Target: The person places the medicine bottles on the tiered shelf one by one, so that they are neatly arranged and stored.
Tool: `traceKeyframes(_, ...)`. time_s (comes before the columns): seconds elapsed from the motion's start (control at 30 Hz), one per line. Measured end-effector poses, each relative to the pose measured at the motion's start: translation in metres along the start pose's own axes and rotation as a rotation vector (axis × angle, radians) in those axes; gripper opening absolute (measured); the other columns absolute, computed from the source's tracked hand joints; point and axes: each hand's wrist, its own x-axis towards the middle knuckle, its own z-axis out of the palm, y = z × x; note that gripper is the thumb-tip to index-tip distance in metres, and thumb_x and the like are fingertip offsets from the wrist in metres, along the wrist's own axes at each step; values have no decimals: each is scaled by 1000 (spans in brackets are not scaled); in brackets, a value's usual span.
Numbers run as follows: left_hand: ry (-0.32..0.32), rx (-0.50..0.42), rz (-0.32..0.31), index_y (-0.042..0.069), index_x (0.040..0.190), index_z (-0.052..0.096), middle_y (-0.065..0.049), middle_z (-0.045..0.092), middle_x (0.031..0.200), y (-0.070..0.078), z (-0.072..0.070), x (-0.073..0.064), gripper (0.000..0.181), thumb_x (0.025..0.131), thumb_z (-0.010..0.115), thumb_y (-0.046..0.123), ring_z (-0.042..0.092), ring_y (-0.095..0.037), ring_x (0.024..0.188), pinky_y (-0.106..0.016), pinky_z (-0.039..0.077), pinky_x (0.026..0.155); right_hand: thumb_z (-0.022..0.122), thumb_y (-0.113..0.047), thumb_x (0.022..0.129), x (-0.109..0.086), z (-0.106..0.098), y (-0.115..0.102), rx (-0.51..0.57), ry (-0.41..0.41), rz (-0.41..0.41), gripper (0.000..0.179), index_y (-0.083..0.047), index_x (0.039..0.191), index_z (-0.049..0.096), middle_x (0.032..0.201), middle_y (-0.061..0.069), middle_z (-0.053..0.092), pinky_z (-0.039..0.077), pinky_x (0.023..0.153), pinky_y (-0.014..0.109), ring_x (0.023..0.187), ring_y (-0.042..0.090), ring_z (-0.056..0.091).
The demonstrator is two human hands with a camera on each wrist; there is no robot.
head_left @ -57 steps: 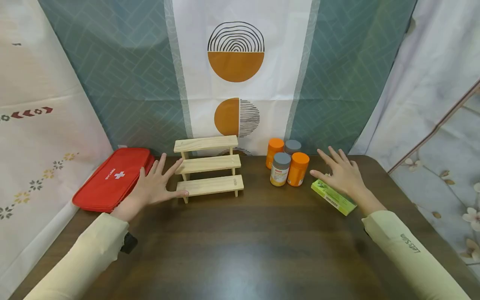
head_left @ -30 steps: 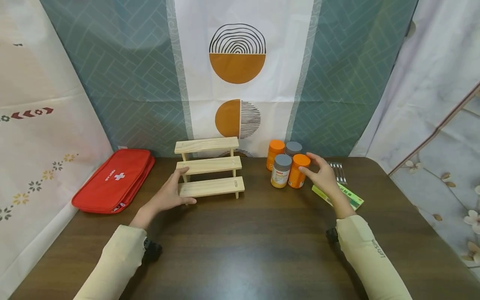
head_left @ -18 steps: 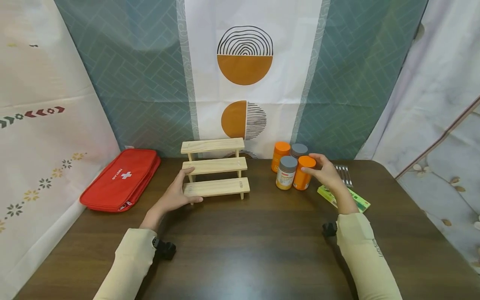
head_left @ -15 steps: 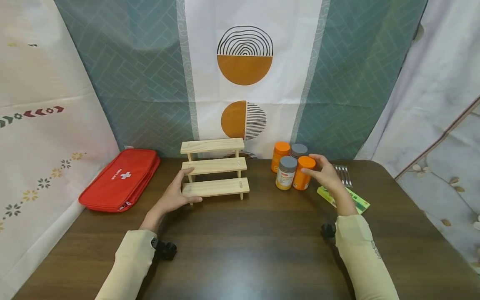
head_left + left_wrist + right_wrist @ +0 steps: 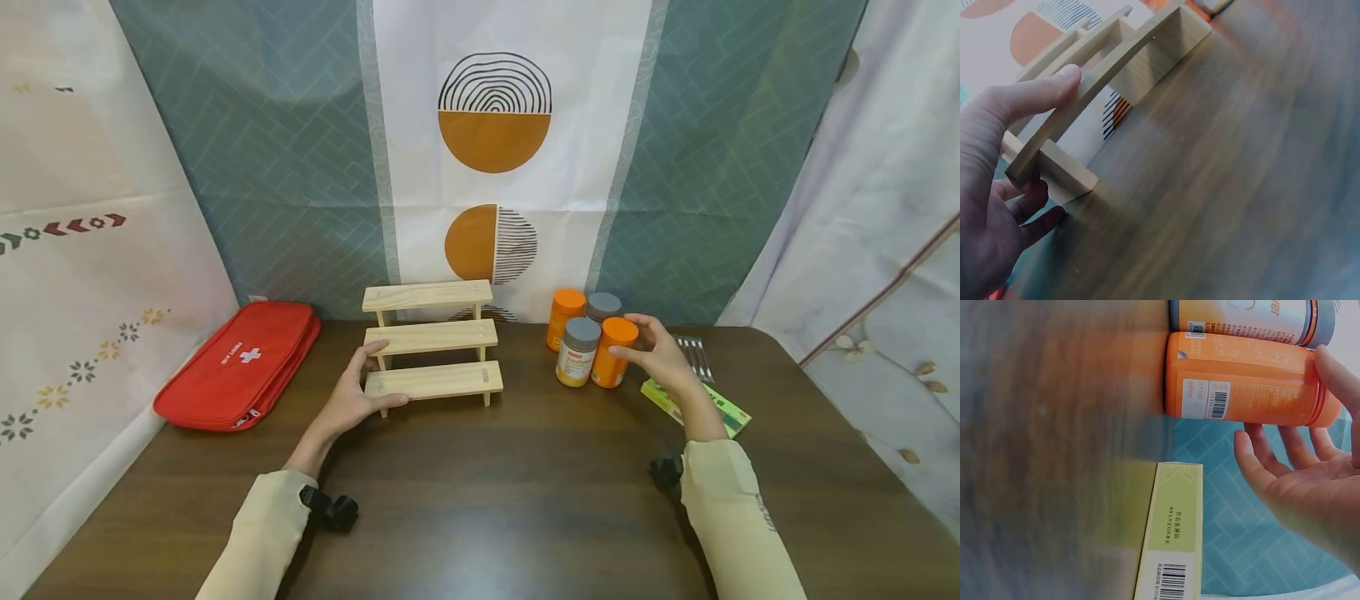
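A three-step wooden display stand (image 5: 435, 381) stands at the back of the table. My left hand (image 5: 348, 404) holds it by its left end, thumb along the lowest step's front and fingers around the end. To the right, a close cluster of bottles stands upright. My right hand (image 5: 667, 362) grips the front orange bottle (image 5: 606, 367) near its lid, thumb in front and fingers behind. In the right wrist view the thumb lies at the orange bottle's cap (image 5: 1329, 409). Touching this group are a grey-lidded jar (image 5: 576, 360), another orange bottle (image 5: 562, 321) and a second grey-lidded one (image 5: 602, 305).
A flat green box (image 5: 735, 414) lies under and beside my right wrist. Behind it is a clear pack of swab-like sticks (image 5: 695, 358). The red first-aid pouch (image 5: 232, 371) rests at the left. Curtains (image 5: 795, 183) close off the back and sides.
Both hands were spread in the air. The left moved right onto the stand's end, the right moved left onto the front orange bottle. Over the last half second they barely shift.
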Motion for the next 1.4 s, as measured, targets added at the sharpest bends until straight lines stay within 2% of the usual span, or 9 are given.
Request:
traceKeyframes(0.2,33,-52,16,14,147,36,-15,46,103,-23,3,6,88,73,82,0,48,-15,85,-23,42,76,67,-31,93,-1,-4,1,-38,18,-7,78,-9,153,23,160,19,24,31,112,59,138,47,35)
traceKeyframes(0.43,74,-57,7,17,146,38,-13,49,105,-32,1,-1,88,72,84,4,51,-12,86,-21,44,77,69,-31,91,2,1,1,-52,42,-19,77,-10,152,28,159,19,28,33,111,59,138,47,36)
traceKeyframes(0.6,91,-47,-15,16,146,35,-15,49,107,-31,-1,-5,90,72,84,2,52,-12,87,-19,44,78,70,-34,90,2,2,1,-2,84,-30,76,-10,150,31,159,17,30,33,111,58,137,46,38)
traceKeyframes(0.77,67,-63,-26,17,148,32,-17,48,111,-28,2,-2,92,73,83,3,52,-15,89,-20,45,78,70,-33,90,-1,-3,3,34,146,-49,74,-9,150,32,157,16,33,35,111,56,136,44,41)
traceKeyframes(0.97,62,-41,-25,15,149,29,-19,49,112,-28,5,1,94,74,82,1,51,-14,87,-22,44,75,70,-34,90,-6,-8,1,54,170,-50,75,-9,150,32,158,15,33,35,111,55,137,43,41)
traceKeyframes(1.2,58,-42,-16,2,145,30,-24,48,107,8,3,-5,87,74,80,-4,52,-15,88,-20,43,77,68,-34,91,-9,-13,-3,73,194,-58,75,-11,152,31,158,13,34,37,110,53,136,40,42)
traceKeyframes(1.3,70,-29,1,1,144,31,-24,49,106,6,3,-5,86,74,80,-4,52,-13,87,-19,43,77,68,-34,92,-10,-14,-5,95,198,-65,74,-11,152,31,157,14,34,37,111,52,134,38,43)
traceKeyframes(1.4,71,-34,-3,5,146,30,-22,50,107,-7,5,-2,88,73,80,-4,52,-10,87,-18,43,77,68,-36,92,-13,-16,-7,95,208,-60,74,-13,152,32,157,14,35,39,110,46,131,32,45)
